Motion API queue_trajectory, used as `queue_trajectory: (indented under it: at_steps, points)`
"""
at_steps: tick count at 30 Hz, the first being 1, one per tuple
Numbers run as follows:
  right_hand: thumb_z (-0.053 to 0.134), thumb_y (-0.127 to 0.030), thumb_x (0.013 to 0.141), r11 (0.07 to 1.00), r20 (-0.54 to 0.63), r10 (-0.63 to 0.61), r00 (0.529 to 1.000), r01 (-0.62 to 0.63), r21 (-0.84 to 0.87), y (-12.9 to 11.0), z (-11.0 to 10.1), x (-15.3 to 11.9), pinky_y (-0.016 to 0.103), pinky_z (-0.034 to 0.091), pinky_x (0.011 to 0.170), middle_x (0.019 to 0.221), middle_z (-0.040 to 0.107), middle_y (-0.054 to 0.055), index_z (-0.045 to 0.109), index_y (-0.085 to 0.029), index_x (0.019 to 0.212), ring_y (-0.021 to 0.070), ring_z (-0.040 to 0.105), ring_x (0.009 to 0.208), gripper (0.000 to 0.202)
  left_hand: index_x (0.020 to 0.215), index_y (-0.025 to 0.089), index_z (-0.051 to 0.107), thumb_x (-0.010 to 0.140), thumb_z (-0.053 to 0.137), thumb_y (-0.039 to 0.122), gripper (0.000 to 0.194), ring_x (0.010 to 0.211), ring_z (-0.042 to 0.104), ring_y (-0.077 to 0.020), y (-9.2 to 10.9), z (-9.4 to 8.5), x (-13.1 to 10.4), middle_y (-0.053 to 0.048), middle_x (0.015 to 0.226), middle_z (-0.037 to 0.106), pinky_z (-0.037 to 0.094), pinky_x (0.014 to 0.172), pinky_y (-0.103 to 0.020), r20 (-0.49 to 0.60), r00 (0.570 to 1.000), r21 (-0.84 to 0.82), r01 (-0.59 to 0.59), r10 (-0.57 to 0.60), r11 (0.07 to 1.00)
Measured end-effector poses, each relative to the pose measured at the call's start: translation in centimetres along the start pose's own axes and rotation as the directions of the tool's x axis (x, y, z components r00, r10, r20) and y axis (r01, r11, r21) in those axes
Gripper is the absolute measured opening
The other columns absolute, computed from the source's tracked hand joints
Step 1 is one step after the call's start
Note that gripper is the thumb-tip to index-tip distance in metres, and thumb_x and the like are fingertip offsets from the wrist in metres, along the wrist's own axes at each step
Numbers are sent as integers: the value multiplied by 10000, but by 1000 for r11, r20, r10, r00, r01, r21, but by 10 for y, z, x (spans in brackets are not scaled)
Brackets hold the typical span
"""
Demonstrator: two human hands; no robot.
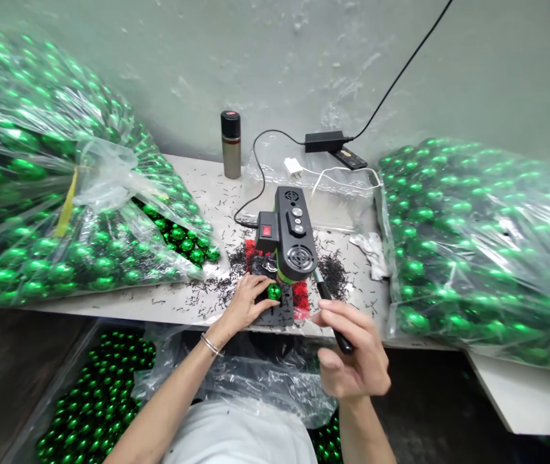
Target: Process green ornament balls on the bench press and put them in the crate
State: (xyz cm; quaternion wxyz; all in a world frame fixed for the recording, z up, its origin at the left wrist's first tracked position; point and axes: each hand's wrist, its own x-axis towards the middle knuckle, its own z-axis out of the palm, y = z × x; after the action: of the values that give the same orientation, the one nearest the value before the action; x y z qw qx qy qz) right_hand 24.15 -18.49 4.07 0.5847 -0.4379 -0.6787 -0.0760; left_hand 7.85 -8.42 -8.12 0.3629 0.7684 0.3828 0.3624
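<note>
My left hand [245, 299], with a bracelet on its wrist, pinches a shiny green ball [273, 292] between thumb and fingers. The ball sits on the dark base [275, 317] of a small black press-like machine [296, 232], under its round head. A lever with a black handle [341, 340] slants down from the machine's right side. Curled fingers of my right hand [356, 354] hook loosely over this handle, the thumb apart below it. Small black slivers [333, 274] lie heaped around the machine, over a red sheet [300, 298].
Large clear bags of green balls fill the table's left [86, 245] and right [478, 251]. Behind stand a bottle [231, 145], a black power adapter [325, 141] with its cable, and a white charger [293, 167]. More green balls [95, 393] lie in plastic below the table edge.
</note>
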Motion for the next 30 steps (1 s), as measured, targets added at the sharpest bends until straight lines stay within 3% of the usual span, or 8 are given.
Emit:
queue_trajectory:
  at_steps: [3, 7, 11, 16, 21, 26, 30]
  points:
    - [489, -280, 954, 997, 51, 51, 997, -53, 47, 5, 10, 0, 336, 558, 657, 826, 671, 59, 635, -186, 959, 197, 671, 824, 174, 1160, 245, 688, 856, 691, 375, 330, 1092, 566, -266, -1, 0, -1, -79, 1152, 660, 323, 1103, -493, 16, 999, 115, -49, 48, 992]
    - [396, -190, 962, 998, -12, 51, 999, -50, 48, 23, 33, -22, 305, 456, 604, 725, 576, 21, 505, -199, 710, 130, 547, 639, 275, 1165, 231, 677, 865, 682, 390, 340, 1051, 580, -252, -2, 1, 0, -79, 1125, 662, 383, 1058, -483, 18, 996, 210, -84, 82, 974]
    - [358, -226, 981, 999, -94, -45, 995, 47, 17, 41, 50, -51, 337, 461, 667, 724, 535, 7, 459, -210, 703, 125, 492, 626, 296, 1141, 226, 685, 860, 688, 406, 334, 1028, 587, -249, -2, 1, 1, -83, 1114, 665, 402, 1030, -472, 25, 995, 196, -97, 94, 976]
    - [330, -237, 997, 1000, -109, -23, 994, 25, 19, 47, 56, -63, 341, 472, 687, 746, 519, -5, 439, -224, 737, 119, 506, 627, 283, 1148, 234, 680, 864, 680, 413, 335, 1031, 584, -246, -3, 1, 1, -78, 1110, 669, 397, 1030, -470, 26, 995, 181, -98, 95, 979]
    - [338, -179, 983, 998, -42, -63, 997, 62, -29, 51, 56, -66, 341, 496, 765, 748, 522, -13, 448, -232, 749, 113, 545, 650, 264, 1149, 217, 684, 855, 689, 412, 353, 1035, 592, -257, -2, 2, 1, -90, 1109, 679, 404, 1031, -481, -3, 994, 177, -104, 106, 979]
    - [370, -131, 943, 995, -21, -94, 995, 95, 19, 43, 47, -49, 335, 468, 699, 729, 501, -13, 436, -210, 704, 113, 519, 642, 260, 1137, 213, 681, 844, 699, 429, 364, 1030, 610, -253, -1, 4, 4, -98, 1122, 692, 411, 1035, -482, -4, 994, 174, -109, 112, 979]
    - [401, -53, 914, 992, -62, 76, 995, -69, 107, 17, 32, -7, 267, 363, 565, 667, 483, -10, 408, -191, 647, 100, 493, 622, 301, 1139, 200, 657, 842, 708, 413, 369, 1053, 616, -251, 3, 2, 3, -95, 1119, 698, 367, 1089, -510, -12, 992, 191, -120, 124, 974]
